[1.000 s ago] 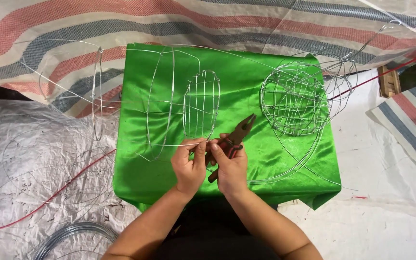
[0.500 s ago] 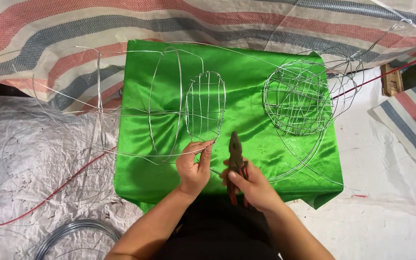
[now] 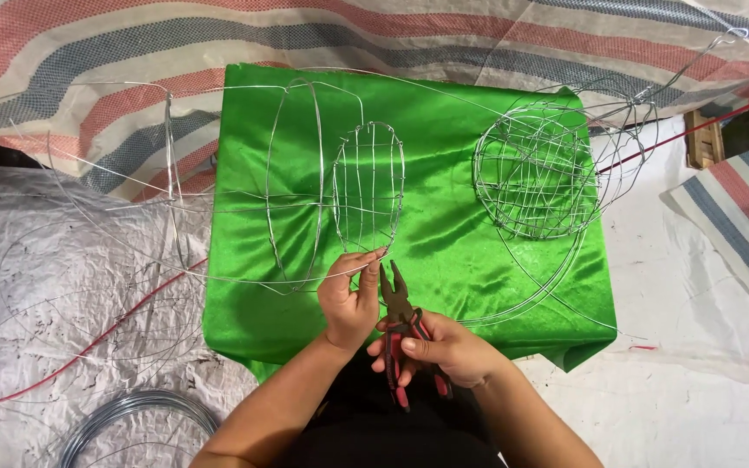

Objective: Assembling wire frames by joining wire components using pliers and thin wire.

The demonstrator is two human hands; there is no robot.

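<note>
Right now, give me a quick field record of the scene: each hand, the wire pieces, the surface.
left hand: pinches the lower edge of the oval wire frame
right hand: grips the pliers by red-and-black handles, nose pointing up, near the frame
round wire cage: rests to the right, untouched
surface: green satin cloth over a striped tarp
wire coil: lower left, on white sheeting

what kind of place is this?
Probably an informal craft workspace on the ground: striped tarp and plastic sheeting as flooring, green cloth as work surface, wire frames, a wire coil.
</note>
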